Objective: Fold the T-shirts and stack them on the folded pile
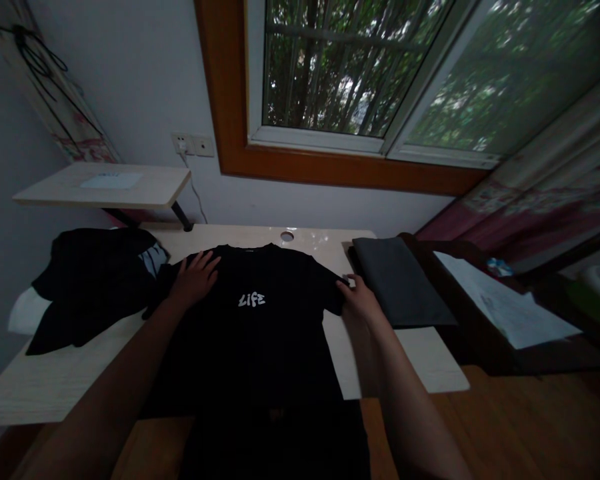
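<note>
A black T-shirt (260,340) with white "LIFE" lettering is spread face up on the light wooden desk (95,373), its collar toward the wall. My left hand (196,277) lies with its fingers spread on the shoulder at the shirt's left. At the other side, my right hand (357,297) pinches the edge of the sleeve between thumb and fingers. The shirt's hem reaches the desk's front edge.
Dark crumpled clothes (95,280) are heaped at the desk's left, below a raised shelf (105,183) bearing a paper. A folded dark grey item (403,280) lies at the right. Beyond it, a dark side table holds a white sheet (505,300).
</note>
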`<state>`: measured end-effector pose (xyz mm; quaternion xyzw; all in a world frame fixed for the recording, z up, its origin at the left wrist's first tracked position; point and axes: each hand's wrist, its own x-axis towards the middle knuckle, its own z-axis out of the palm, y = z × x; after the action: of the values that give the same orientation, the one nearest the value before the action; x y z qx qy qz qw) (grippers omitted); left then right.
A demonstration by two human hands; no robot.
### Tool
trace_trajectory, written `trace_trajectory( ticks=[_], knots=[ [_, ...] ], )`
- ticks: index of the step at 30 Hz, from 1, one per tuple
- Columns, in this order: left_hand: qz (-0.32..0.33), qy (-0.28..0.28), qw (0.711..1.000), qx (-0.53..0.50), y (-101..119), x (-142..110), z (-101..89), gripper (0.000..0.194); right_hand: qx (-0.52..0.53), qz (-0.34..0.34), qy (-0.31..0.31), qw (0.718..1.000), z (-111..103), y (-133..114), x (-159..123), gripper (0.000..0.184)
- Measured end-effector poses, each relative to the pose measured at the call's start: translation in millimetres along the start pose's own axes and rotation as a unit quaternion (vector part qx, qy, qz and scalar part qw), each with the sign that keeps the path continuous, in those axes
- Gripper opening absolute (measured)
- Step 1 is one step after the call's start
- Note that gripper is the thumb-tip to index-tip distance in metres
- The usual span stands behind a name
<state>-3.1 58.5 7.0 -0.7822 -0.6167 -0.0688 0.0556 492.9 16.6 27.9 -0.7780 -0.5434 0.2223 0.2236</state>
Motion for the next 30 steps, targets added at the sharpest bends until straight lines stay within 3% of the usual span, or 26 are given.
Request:
trace_trajectory(
  ticks=[5,13,16,19,22,25,30],
  knots=[
    [-0.01,-0.001,1.0,-0.003,2,-3,-3.4,0.054,0.028,-0.033,-0.042,0.998,4,1,7,0.057],
    [-0.02,0.004,1.0,-0.018,4,-2,-5.8,0.052,0.159,-0.023,0.027,0.987,10,4,7,0.069],
    [-0.022,0.001,1.0,-0.019,4,-1,-5.5,0.052,0.274,-0.01,0.014,0.961,13,2,5,0.07],
    [-0.023,0.0,0.999,-0.022,3,-1,-4.6,0.052,0.398,0.004,0.004,0.917,15,-4,-1,0.076],
    [-0.021,0.006,1.0,-0.023,3,-1,-3.6,0.052,0.448,0.036,-0.003,0.893,15,-7,-7,0.083],
    [-0.02,0.011,1.0,-0.021,3,-1,-3.0,0.052,0.424,0.046,-0.011,0.904,14,-4,-8,0.085],
    [-0.022,0.014,0.999,-0.026,4,-1,-3.1,0.051,0.377,-0.01,0.008,0.926,19,-5,-6,0.077]
  ],
)
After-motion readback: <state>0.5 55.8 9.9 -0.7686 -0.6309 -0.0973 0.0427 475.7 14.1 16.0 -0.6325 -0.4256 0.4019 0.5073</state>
